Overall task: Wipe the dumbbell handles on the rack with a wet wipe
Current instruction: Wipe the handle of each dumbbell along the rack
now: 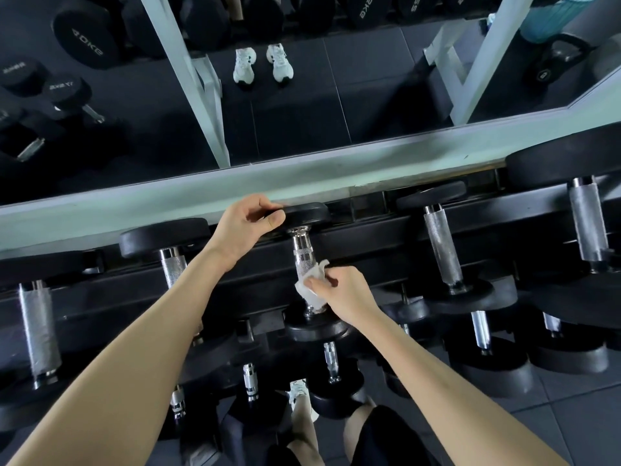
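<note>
Two bare forearms rise from the lower corners of the frame and meet at mid-frame over the rack [376,264]. The left hand [247,223] is curled on the rim of a dumbbell's upper head [307,213], thumb on its edge, steadying it. Just below and to the right, the right hand [339,292] pinches the white wipe [312,284] against that dumbbell's handle [304,260]. The handle's long axis runs nearly top to bottom in the frame, tilting slightly right at its lower end. The wipe covers the lower half, down near the lower head, and the bare knurled part lies straight above the right hand, toward the left hand. The next stroke would likely go up along that axis. Of the other handles, the one to the right [442,250] sits nearer the wiping hand than the one to the left [173,264].
</note>
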